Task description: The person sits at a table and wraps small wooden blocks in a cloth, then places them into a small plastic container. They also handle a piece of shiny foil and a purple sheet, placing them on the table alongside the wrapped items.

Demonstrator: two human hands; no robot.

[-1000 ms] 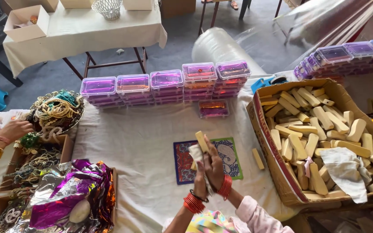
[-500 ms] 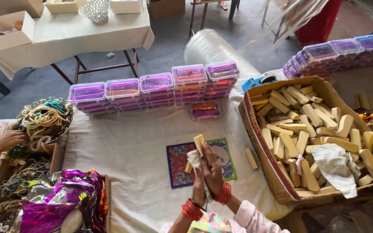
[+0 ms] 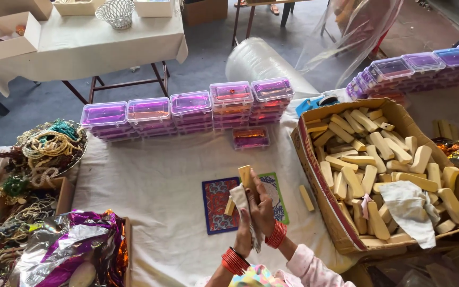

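The head view shows a pale wooden block (image 3: 245, 175) held upright over the white-clothed worktop (image 3: 155, 180), just above a small patterned blue-and-green mat (image 3: 216, 204). The right hand (image 3: 264, 204) is wrapped around the block's lower part, its fingers closed on the wood. The left hand (image 3: 243, 234) has its fingers closed on a greyish cloth (image 3: 240, 199), which is pressed against the block's side. The step in hand is judged to be the wiping of this block with the cloth.

A large open cardboard box (image 3: 314, 170) filled with similar wooden blocks stands to the right, with a second rag lying on top of them. One loose wooden block (image 3: 306, 197) lies on the worktop between the mat and the box. Rows of clear purple-tinted plastic cases (image 3: 187, 106) are stacked along the far side.

The next move is judged to call for a firm hold by the right hand while the cloth is drawn along the remaining faces, the block being turned so that no side is missed.
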